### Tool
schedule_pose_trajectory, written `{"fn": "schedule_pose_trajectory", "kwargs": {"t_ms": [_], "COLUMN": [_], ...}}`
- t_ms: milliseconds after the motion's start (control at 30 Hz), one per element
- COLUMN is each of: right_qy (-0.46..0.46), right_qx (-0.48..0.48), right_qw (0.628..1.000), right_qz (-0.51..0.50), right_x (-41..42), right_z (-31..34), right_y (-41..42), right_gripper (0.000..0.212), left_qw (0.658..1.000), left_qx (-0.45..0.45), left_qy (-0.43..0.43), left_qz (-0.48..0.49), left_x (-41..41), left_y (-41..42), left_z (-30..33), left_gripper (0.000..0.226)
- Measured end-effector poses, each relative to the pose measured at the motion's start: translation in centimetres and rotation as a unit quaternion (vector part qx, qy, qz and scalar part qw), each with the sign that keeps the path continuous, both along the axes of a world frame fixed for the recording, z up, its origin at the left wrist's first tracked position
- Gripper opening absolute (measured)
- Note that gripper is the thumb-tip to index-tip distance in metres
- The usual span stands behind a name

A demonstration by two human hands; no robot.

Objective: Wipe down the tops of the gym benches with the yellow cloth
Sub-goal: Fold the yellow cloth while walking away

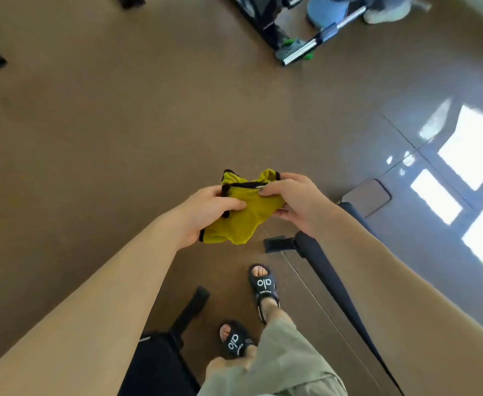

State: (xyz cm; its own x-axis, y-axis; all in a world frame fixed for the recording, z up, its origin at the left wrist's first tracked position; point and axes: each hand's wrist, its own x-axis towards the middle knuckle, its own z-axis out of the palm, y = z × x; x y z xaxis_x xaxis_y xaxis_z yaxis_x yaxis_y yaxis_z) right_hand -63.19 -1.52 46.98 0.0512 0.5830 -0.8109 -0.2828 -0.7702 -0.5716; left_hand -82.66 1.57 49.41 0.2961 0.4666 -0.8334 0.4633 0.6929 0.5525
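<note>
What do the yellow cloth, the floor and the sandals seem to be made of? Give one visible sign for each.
Yellow cloth: soft woven or microfibre fabric, matte, with black stitched edging; it bunches and droops between both hands.
Floor: smooth, hard brown surface, perhaps vinyl or polished concrete; it mirrors the window light.
Sandals: likely moulded rubber or foam, matte black with printed white letters.

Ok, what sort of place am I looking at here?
Probably a gym: a padded black bench by the feet, dark machine frames across a bare brown floor, and both hands holding the yellow cloth.
</note>
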Motion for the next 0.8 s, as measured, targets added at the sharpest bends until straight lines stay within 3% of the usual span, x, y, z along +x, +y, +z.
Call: {"fn": "schedule_pose_trajectory", "kwargs": {"t_ms": [267,433,800], "right_qy": [0.013,0.024,-0.002], "right_qx": [0.006,-0.013,-0.015], "right_qw": [0.995,0.984,0.920], "right_qz": [-0.101,-0.177,-0.392], "right_x": [6.3,8.0,10.9], "right_z": [-0.1,-0.9,-5.7], "right_y": [2.3,4.3,9.1], "right_gripper": [0.056,0.061,0.053], "left_qw": [0.991,0.965,0.905], "left_qx": [0.045,0.085,0.001], "left_qy": [0.047,0.073,0.067], "left_qz": [-0.114,-0.239,-0.419], "left_x": [8.3,10.9,20.0], "left_y": [6.2,11.2,22.8], "left_z": [0.4,-0.7,-4.9], "left_gripper": [0.032,0.030,0.033]}}
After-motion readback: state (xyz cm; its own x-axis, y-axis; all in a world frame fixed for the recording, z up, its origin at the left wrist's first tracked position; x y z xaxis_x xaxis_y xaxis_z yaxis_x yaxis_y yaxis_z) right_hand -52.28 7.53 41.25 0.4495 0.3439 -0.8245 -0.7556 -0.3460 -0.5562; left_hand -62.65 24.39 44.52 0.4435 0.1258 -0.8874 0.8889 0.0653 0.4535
